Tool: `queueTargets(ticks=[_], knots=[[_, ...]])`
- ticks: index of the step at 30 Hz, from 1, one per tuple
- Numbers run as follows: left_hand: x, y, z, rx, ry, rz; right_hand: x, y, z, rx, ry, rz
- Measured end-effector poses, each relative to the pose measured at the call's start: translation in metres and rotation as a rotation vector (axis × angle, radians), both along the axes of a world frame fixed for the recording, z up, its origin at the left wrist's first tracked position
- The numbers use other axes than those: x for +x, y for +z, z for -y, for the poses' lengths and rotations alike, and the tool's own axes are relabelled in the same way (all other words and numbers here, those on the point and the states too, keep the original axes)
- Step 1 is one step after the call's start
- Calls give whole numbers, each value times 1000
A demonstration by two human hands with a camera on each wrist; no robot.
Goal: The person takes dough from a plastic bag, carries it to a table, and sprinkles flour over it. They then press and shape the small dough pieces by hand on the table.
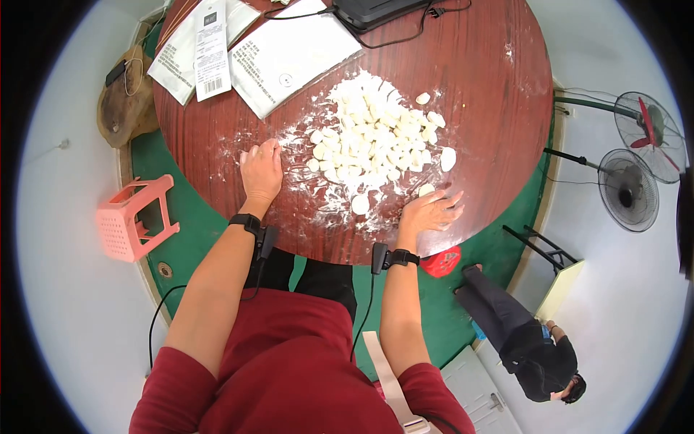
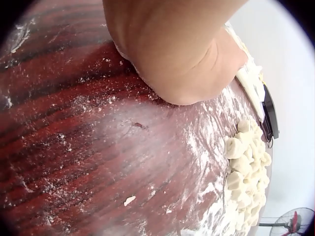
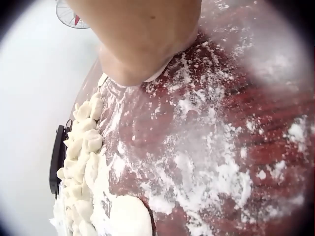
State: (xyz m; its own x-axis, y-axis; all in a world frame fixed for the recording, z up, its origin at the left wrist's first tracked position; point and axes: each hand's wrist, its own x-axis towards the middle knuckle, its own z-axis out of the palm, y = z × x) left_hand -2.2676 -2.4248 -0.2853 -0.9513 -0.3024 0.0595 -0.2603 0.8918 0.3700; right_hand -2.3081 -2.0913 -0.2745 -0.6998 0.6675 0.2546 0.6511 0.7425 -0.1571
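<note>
In the head view a heap of floured dough pieces [image 1: 376, 134] lies mid-table. My left hand [image 1: 262, 172] rests on the tabletop left of it, fingers loosely curled, with no object showing in it. In the left wrist view the heel of that hand hides its fingers. My right hand [image 1: 431, 212] is low over the table at the heap's near right, fingers spread. Just beyond it lies a small dough round [image 1: 426, 189]. A flat dough round [image 1: 360, 204] sits between the hands, and another round [image 1: 448, 159] lies at the heap's right.
Loose flour covers much of the round table [image 1: 499, 94]. White printed packets [image 1: 289, 58] and a black case [image 1: 376, 9] with a cable lie at the far side. A pink stool [image 1: 137, 217] stands left; fans [image 1: 627, 189] and another person [image 1: 535, 347] are at right.
</note>
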Motion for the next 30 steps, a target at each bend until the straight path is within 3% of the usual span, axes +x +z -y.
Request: queueTargets(ticks=[7,11,13,18,20,21,24,25,26,29,30], knots=[[0,-4,-2,-47,9,-25,1,3,6,141,228,42],[0,1,-4,-48,14,-39,1,-3,-2,22,217,-79],[-1,1,-3,-30,4,-32,-2,-4,-9,-143,62,-283],[1,1,-1,5,-2,-9,14,-5,-36,-213,-23,-397],[1,-3,0,-17,-9,-13,22,-11,-50,-550,23,-459],[1,-4,-1,-10,-8,-15,29,-10,-59,-827,-60,-435],[1,-2,-1,-11,4,-39,34,0,-59,-988,-20,-470],[1,-2,-1,-4,1,-23,36,7,-63,-985,-11,-292],[0,-1,-1,4,-5,-8,40,11,-64,-982,-9,-294],[0,0,-1,7,-5,-6,50,29,-69,-781,180,275],[0,0,-1,11,-1,-9,55,33,-67,-777,184,274]])
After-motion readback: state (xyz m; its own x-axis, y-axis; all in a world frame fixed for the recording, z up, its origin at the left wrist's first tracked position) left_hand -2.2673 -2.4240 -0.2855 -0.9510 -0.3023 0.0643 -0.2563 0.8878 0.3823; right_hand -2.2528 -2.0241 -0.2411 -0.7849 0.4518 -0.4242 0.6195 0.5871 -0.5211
